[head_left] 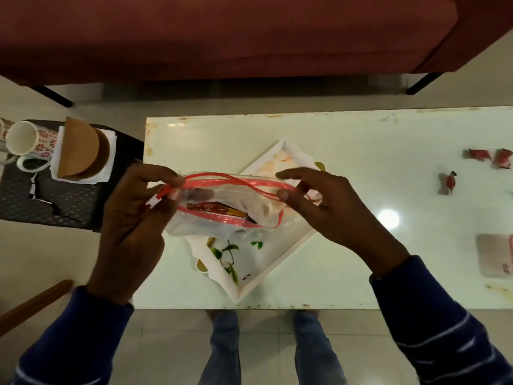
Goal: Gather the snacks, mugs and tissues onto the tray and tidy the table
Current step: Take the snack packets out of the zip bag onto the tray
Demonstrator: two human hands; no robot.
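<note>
I hold a clear zip bag (pixel 222 207) with a red seal above the white leaf-printed tray (pixel 266 270) on the table. My left hand (pixel 136 215) grips the bag's left end by its red slider. My right hand (pixel 313 201) pinches the bag's right rim and keeps the mouth apart. A wrapped snack (pixel 219 209) lies inside the bag. Three red-wrapped candies (pixel 448 183) lie on the table at the right. White floral mugs (pixel 26 140) and a tissue holder (pixel 80 151) stand on a dark chair at the left.
The white table (pixel 374 151) fills the middle. A pink packet (pixel 497 255) lies at its right edge. A red sofa (pixel 222 34) stands behind it. A wooden stick (pixel 33 304) shows at the lower left. My legs are below the table's near edge.
</note>
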